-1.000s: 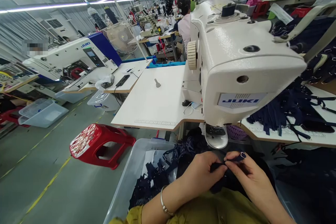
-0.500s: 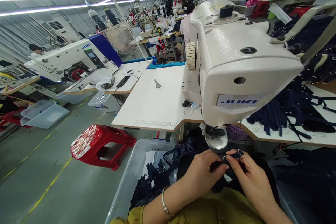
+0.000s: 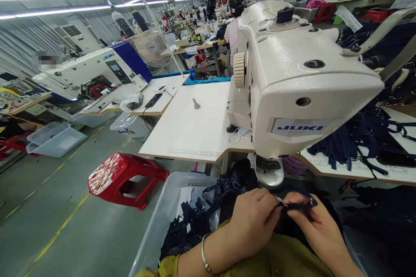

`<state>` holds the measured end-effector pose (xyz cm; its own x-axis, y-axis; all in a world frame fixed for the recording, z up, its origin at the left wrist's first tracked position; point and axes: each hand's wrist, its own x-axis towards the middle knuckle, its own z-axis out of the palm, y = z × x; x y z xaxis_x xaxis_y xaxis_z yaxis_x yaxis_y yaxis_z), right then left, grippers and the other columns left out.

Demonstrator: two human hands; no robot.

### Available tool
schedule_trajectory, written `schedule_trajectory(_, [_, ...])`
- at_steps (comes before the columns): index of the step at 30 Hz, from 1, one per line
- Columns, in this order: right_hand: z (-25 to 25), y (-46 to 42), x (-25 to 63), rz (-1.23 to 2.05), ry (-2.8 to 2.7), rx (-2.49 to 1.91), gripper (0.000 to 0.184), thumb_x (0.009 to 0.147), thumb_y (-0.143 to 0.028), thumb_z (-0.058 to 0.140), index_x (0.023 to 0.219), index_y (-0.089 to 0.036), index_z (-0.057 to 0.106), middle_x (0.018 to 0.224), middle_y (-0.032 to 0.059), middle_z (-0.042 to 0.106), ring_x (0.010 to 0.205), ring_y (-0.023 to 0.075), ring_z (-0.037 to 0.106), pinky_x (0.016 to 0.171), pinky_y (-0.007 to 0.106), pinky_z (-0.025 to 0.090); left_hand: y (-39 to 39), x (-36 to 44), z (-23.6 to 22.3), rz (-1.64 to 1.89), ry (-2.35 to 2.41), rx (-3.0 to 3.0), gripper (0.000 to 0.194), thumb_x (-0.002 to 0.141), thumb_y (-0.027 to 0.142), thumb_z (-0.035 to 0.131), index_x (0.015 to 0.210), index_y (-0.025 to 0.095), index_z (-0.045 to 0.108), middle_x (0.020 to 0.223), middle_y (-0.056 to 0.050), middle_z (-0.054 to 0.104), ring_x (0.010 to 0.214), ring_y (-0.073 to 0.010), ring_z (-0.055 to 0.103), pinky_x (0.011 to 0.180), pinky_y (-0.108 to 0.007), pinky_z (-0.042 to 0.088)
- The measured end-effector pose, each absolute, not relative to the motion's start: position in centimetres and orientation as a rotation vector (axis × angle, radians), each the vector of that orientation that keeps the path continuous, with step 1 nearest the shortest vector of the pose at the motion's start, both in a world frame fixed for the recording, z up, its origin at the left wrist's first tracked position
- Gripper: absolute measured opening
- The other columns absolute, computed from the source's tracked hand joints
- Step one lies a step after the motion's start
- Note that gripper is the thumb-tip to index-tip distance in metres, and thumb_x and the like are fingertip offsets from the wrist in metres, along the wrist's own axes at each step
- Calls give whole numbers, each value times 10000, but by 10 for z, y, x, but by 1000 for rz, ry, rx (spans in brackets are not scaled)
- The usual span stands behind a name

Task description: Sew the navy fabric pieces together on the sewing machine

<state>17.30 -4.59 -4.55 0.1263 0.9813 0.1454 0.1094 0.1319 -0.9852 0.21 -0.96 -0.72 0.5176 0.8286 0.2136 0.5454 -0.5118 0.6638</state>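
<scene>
A narrow navy strap (image 3: 296,206) is stretched between my two hands, just below the sewing machine (image 3: 312,91). My left hand (image 3: 253,220), with a bangle on its wrist, pinches one end, its fingertips turned away from view. The thumb and fingers of my right hand (image 3: 316,225) close on the other part. A small shiny piece shows on the strap between the hands; its exact kind is too small to tell. The machine's rounded metal arm end (image 3: 269,176) is close above my fingers, touching neither hand.
A clear plastic bin (image 3: 154,214) at lower left holds navy straps (image 3: 185,229). More navy straps (image 3: 344,136) lie on the table at right. A red stool (image 3: 126,181) stands on the left floor. A small metal piece (image 3: 196,104) lies on the white tabletop (image 3: 182,127).
My left hand has turned over so its back faces up, and its fingers have closed on the strap. My right fingers have curled further around it. The view has shifted slightly.
</scene>
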Motion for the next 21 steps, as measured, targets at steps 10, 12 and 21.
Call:
schedule_trajectory(10, [-50,-53,169,731,-1326,-1099,197,777,-124,702,767,-321,710,863,5,696,828,209,655,754,317,560,-19,-3,-2,793,1044,2743,128,972,185,411,990,167,537,747,-13,588,647,-164,541,583,-290,409])
schedule_trajectory(12, [-46,-53,169,712,-1342,-1068,227,769,-104,699,798,-328,725,850,8,711,811,221,663,740,339,566,-19,-2,-2,819,1061,2732,157,988,201,382,994,171,536,745,-14,588,645,-160,546,580,-290,420])
schedule_trajectory(21, [-39,-51,174,678,-1473,-1168,176,814,-154,648,752,-304,715,828,-3,726,809,204,677,730,288,548,-17,-3,-3,791,1048,2707,214,1003,232,363,978,168,566,752,-17,588,645,-167,539,563,-287,414])
